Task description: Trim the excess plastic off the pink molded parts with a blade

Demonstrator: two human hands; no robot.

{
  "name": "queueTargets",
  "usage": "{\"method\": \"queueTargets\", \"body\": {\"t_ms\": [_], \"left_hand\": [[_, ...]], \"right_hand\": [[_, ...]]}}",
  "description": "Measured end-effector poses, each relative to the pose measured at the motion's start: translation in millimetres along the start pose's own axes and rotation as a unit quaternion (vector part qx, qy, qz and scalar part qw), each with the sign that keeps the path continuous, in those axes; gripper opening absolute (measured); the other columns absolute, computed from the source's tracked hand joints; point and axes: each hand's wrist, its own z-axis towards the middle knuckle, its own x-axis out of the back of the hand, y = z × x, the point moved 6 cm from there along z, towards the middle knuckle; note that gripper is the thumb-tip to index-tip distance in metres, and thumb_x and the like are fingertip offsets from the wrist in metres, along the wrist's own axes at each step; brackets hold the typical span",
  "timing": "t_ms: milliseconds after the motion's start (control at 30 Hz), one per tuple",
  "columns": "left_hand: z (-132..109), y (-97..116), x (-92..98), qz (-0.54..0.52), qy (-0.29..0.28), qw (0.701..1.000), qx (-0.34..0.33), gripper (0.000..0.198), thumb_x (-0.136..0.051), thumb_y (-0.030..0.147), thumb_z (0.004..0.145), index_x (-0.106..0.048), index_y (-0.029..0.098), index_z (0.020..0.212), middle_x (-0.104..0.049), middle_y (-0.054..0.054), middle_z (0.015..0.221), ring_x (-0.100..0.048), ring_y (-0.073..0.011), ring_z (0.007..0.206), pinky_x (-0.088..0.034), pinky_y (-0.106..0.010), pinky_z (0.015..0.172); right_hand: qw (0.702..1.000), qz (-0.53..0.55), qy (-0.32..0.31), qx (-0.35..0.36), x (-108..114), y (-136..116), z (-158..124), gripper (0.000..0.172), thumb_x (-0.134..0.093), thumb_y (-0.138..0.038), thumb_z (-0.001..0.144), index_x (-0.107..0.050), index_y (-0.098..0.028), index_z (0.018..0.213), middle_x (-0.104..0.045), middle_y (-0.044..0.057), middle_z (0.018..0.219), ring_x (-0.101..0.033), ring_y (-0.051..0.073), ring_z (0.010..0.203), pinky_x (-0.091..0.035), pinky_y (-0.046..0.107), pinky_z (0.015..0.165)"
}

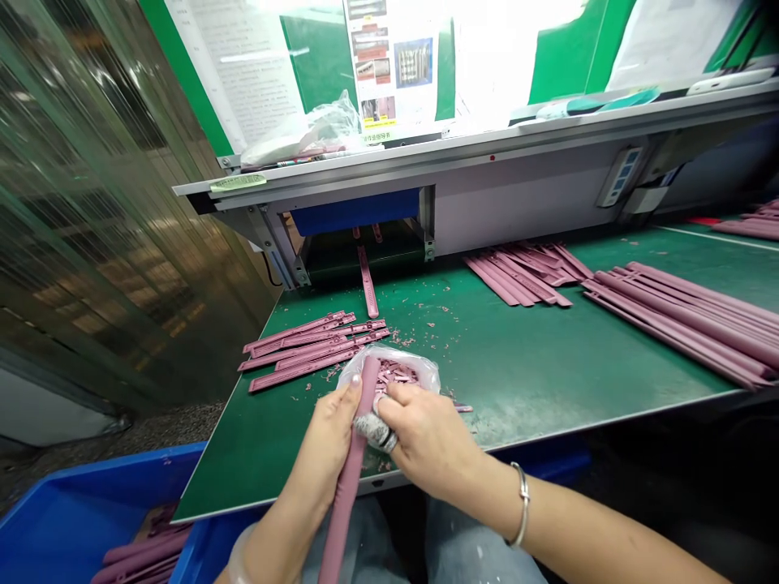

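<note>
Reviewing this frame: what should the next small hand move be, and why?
Probably dip the right hand into the plastic bag for one of the small pink pieces. The left hand grips the pink tube with its top end over the open bag, and the right hand rests against the tube with no piece visible in it.

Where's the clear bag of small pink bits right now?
Head view, lower centre: clear bag on the green table, right of the flat pink strips, just beyond the right hand.
</note>
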Motion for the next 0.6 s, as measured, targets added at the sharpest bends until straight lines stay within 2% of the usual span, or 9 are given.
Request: {"method": "queueTargets", "body": {"t_ms": [67, 200, 300, 467, 600], "left_hand": [[17.4, 2.4, 3.5, -0.017, 0.017, 1.000, -0.002, 0.038, -0.067, 0.050, 0.078, -0.068, 0.012, 0.084, -0.045, 0.006, 0.050, -0.034, -0.0056, 0.041, -0.032, -0.019, 0.042], [56.8, 9.0, 16.3, -0.029, 0.046, 0.998, -0.018, 0.048, -0.065, 0.053, 0.078, -0.067, 0.012, 0.102, -0.036, 0.009, 0.045, -0.028, -0.0050, 0.036, -0.023, -0.019, 0.036], [77.2, 9.7, 27.2, -0.040, 0.069, 0.996, -0.030, 0.052, -0.066, 0.054, 0.076, -0.066, 0.011, 0.106, -0.035, 0.010, 0.045, -0.029, -0.0053, 0.036, -0.022, -0.019, 0.035], [87.2, 11.0, 50.3, -0.053, 0.141, 0.987, -0.062, 0.048, -0.067, 0.053, 0.077, -0.065, 0.010, 0.099, -0.037, 0.009, 0.046, -0.032, -0.0057, 0.037, -0.026, -0.019, 0.037], [86.2, 24.2, 77.7, -0.072, 0.211, 0.970, -0.097, 0.043, -0.055, 0.050, 0.086, -0.063, 0.012, 0.104, -0.041, 0.007, 0.051, -0.039, -0.0079, 0.042, -0.034, -0.019, 0.041]], "right_hand": [[0.999, 0.001, -0.030, 0.026, -12.3, -12.2, -6.3, 0.011, -0.053, -0.011, 0.077, -0.055, -0.021, 0.083, -0.060, 0.002, 0.087, -0.054, 0.019, 0.077, -0.034, 0.028, 0.061], [0.991, 0.007, -0.099, 0.091, -34.2, -39.6, -23.6, 0.005, -0.055, -0.021, 0.080, -0.055, -0.021, 0.085, -0.060, 0.003, 0.084, -0.055, 0.020, 0.072, -0.036, 0.029, 0.058], [0.983, 0.017, -0.141, 0.112, -43.5, -50.8, -34.5, 0.013, -0.060, -0.029, 0.077, -0.056, -0.020, 0.086, -0.061, 0.004, 0.084, -0.056, 0.022, 0.071, -0.039, 0.030, 0.057], [0.990, 0.000, -0.128, 0.059, -49.2, -43.3, -39.6, 0.014, -0.059, -0.018, 0.074, -0.057, -0.019, 0.087, -0.062, 0.006, 0.084, -0.059, 0.022, 0.074, -0.042, 0.030, 0.058], [0.995, 0.024, -0.085, 0.039, -46.0, -34.0, -37.2, 0.009, -0.058, -0.011, 0.075, -0.056, -0.019, 0.080, -0.061, 0.006, 0.079, -0.058, 0.020, 0.070, -0.038, 0.027, 0.056]]}}
